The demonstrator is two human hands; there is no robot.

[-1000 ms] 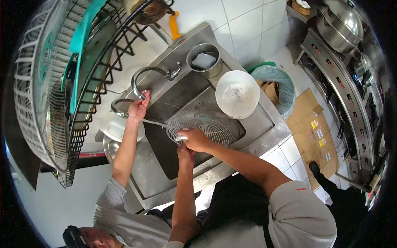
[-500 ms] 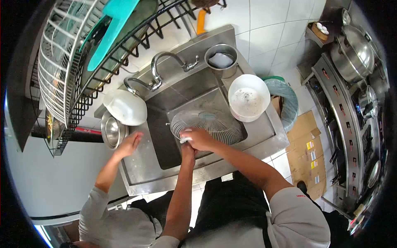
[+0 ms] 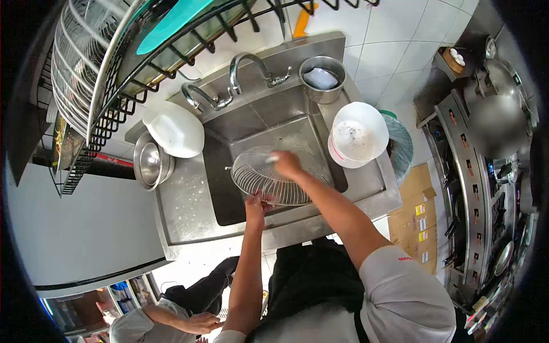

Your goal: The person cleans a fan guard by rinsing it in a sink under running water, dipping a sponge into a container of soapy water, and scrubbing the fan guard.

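right hand (image 3: 287, 164) moved inward, over wire guard (image 3: 273, 184); left hand (image 3: 258, 206) holds it.

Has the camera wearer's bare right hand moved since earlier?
Yes, the bare right hand moved away from the front edge of the rectangular grey steel sink, toward its back.

No text is legible (red lettering (image 3: 405, 259) on the sleeve (image 3: 400, 291) blurs).

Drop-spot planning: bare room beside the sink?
Widest: left counter, between steel bowls, sink basin and front edge. Smaller: front-right, by white bucket. Crowded: rear corners (white tub, steel pot), basin (wire guard, left hand, right hand).
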